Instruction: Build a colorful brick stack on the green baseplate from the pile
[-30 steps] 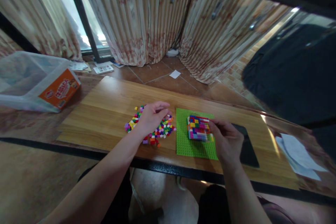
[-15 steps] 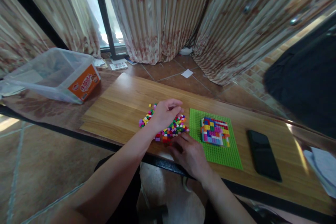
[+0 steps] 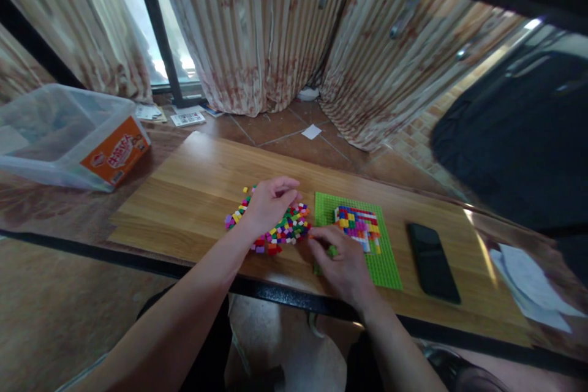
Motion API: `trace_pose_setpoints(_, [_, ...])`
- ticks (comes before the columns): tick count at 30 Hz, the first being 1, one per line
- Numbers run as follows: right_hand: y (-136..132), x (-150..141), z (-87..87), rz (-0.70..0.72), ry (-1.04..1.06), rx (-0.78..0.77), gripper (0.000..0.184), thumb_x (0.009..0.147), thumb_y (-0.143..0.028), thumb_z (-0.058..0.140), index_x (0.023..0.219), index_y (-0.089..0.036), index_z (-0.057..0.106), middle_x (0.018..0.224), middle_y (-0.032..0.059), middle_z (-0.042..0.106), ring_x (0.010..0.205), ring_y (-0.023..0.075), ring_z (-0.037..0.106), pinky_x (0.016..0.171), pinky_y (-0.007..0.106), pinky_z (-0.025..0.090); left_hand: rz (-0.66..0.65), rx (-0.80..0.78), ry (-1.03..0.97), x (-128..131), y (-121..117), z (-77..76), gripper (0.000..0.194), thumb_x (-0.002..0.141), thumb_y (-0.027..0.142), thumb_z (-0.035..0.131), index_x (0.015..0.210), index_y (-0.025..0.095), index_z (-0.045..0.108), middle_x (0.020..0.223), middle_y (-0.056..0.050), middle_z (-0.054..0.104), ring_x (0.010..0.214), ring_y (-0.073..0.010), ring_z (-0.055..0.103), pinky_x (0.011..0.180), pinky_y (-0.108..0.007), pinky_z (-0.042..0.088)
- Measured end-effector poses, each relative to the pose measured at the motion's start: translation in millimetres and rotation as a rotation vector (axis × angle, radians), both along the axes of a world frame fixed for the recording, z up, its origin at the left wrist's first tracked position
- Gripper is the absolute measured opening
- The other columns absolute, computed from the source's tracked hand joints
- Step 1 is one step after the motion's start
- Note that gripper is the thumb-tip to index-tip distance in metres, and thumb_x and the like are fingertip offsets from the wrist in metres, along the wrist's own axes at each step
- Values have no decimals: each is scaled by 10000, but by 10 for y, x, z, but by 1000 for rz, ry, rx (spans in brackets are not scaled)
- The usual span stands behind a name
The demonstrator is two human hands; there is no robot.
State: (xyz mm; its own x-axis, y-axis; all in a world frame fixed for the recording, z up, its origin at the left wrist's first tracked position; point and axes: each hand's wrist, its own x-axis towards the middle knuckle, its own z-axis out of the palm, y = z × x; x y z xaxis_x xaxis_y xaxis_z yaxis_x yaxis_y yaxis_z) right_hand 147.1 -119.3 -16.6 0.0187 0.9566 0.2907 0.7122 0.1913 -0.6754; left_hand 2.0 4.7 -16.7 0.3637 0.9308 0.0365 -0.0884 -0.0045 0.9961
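Note:
My left hand (image 3: 269,203) rests over a pile of small colourful toy bricks (image 3: 287,226), fingers loosely stretched and thumb apart, so it is open. To its right, my right hand (image 3: 342,260) hovers between the pile and the green baseplate (image 3: 388,269), thumb and index finger pinched. A small reddish brick (image 3: 312,233) shows at those fingertips, partly hidden. On the baseplate stands a low multicoloured brick build (image 3: 358,223), made of several layers. The right hand covers the build's near left corner and part of the plate's left edge.
A black phone (image 3: 432,263) lies right of the baseplate on the wooden board (image 3: 179,196). At the left stands a clear plastic bin (image 3: 68,159) with an orange label. White papers (image 3: 535,285) lie at the far right. Striped curtains (image 3: 257,30) hang behind.
My right hand left the build, reached down to the near side of the pile, then moved back up toward the baseplate's left edge. My left hand stays over the pile. The view swung and returned.

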Motion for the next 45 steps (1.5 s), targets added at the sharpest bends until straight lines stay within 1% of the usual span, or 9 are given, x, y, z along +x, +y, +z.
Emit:
trace_pose_setpoints(4, [-31, 362, 60, -169, 39, 54, 190, 879, -279, 556, 1012, -216, 676, 937, 42, 707, 820, 164, 657, 744, 300, 519, -4, 14, 19, 8, 4, -4, 182, 774, 188, 603, 941, 125, 640, 773, -49, 723, 647, -123, 663, 660, -258, 525])
trace_pose_setpoints(6, [-65, 535, 85, -244, 34, 65, 201, 870, -310, 573, 1000, -210, 690, 982, 56, 715, 868, 181, 669, 775, 320, 529, 1, 33, 35, 12, 5, -3, 183, 771, 185, 604, 939, 124, 641, 769, -51, 722, 662, -127, 666, 671, -263, 526])
trace_pose_setpoints(9, [-131, 749, 114, -330, -21, 67, 206, 859, -337, 589, 970, -209, 707, 958, 56, 726, 834, 187, 678, 766, 332, 538, 5, 60, 58, 16, 9, -3, 179, 771, 187, 604, 937, 129, 643, 766, -50, 722, 704, -137, 674, 700, -274, 532])
trace_pose_setpoints(12, [-183, 908, 102, -357, -76, 71, 206, 858, -350, 590, 959, -222, 715, 928, 48, 725, 804, 185, 673, 759, 341, 534, 1, 70, 79, 20, 14, -9, 176, 773, 193, 605, 934, 134, 645, 772, -51, 725, 726, -144, 681, 716, -282, 536])
trace_pose_setpoints(16, [-197, 1049, 25, -336, -103, 63, 195, 839, -372, 613, 903, -236, 738, 960, 53, 692, 865, 196, 649, 799, 363, 514, 5, 99, 96, 27, 19, -23, 183, 772, 202, 604, 938, 139, 650, 782, -55, 730, 748, -154, 688, 720, -290, 539])
trace_pose_setpoints(24, [-168, 1175, -104, -362, -35, -28, 218, 793, -423, 657, 884, -253, 759, 1023, 60, 650, 962, 220, 619, 856, 394, 481, 0, 123, 128, 23, 23, -21, 190, 779, 222, 603, 943, 138, 650, 781, -55, 730, 729, -156, 685, 701, -284, 536])
trace_pose_setpoints(34, [-153, 1227, -142, -417, 234, -123, 267, 693, -441, 733, 838, -219, 764, 1055, 87, 646, 955, 229, 619, 733, 349, 506, 6, 121, 131, 2, 4, 27, 186, 782, 229, 603, 942, 145, 649, 779, -52, 727, 703, -151, 678, 655, -268, 536])
trace_pose_setpoints(40, [-106, 1192, -137, -488, 452, -169, 266, 592, -392, 794, 769, -198, 748, 847, 60, 725, 833, 214, 659, 754, 363, 520, 4, 128, 119, 4, 17, 18, 188, 767, 240, 611, 925, 148, 651, 760, -45, 725, 672, -142, 667, 620, -252, 528])
trace_pose_setpoints(45, [-80, 1137, -94, -510, 663, -223, 295, 508, -351, 830, 729, -184, 729, 730, 37, 727, 663, 168, 650, 648, 315, 528, 7, 100, 104, 5, 22, 25, 199, 754, 232, 617, 926, 140, 649, 756, -47, 727, 653, -142, 666, 624, -257, 527])
